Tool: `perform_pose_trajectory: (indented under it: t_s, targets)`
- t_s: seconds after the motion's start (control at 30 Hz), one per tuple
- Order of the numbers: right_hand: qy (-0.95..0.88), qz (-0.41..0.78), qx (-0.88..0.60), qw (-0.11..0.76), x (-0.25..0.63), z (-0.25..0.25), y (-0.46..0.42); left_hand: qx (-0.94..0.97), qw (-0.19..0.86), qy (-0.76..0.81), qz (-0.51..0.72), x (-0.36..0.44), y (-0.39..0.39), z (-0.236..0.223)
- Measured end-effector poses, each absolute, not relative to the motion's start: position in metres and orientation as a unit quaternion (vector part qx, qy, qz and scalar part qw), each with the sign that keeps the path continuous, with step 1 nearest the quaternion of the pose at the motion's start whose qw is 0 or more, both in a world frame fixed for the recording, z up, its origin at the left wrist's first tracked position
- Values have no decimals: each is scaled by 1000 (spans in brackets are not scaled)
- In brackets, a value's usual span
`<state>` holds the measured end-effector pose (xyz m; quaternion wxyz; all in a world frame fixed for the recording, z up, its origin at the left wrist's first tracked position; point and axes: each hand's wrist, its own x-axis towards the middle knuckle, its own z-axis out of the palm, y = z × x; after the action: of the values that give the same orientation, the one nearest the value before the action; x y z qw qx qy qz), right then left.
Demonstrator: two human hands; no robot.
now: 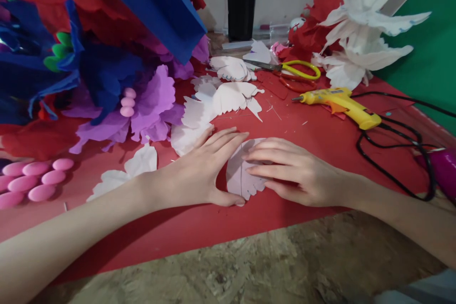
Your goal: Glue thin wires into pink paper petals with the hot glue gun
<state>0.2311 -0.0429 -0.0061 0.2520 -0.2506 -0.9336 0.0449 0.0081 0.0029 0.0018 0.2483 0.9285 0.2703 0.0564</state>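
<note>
A pale, scallop-edged paper butterfly wing cutout (238, 171) lies flat on the red sheet (171, 237) between my hands. My left hand (210, 166) is spread, its thumb touching the cutout's lower left edge and its fingers reaching past the upper left. Over the right part of the same cutout rests my right hand (295, 171), fingers stretched out and slightly apart, hiding that side. Just beyond my left fingertips sit several white wing cutouts (231, 97), partly overlapping. Another white cutout (140, 161) lies left of my left wrist.
A yellow glue gun (342, 104) with a black cord lies at right, near yellow-handled scissors (302, 70). Purple butterflies (153, 99), blue ones (103, 71) and pink oval pieces (35, 178) crowd the left. White butterflies (366, 33) stand at back right. A wooden board edge (228, 270) runs along the front.
</note>
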Motion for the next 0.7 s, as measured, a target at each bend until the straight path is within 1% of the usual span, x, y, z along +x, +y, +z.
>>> perform_pose_trajectory:
  t_s: [0.27, 0.53, 0.7]
  targets:
    - [-947, 37, -243, 208, 232, -8, -42, 930, 250, 266, 49, 8, 4, 3]
    - [-945, 44, -240, 219, 233, -8, -41, 933, 240, 265, 35, 7, 5, 3]
    - [-944, 54, -240, 218, 233, -8, -42, 930, 251, 269, 26, 6, 5, 5]
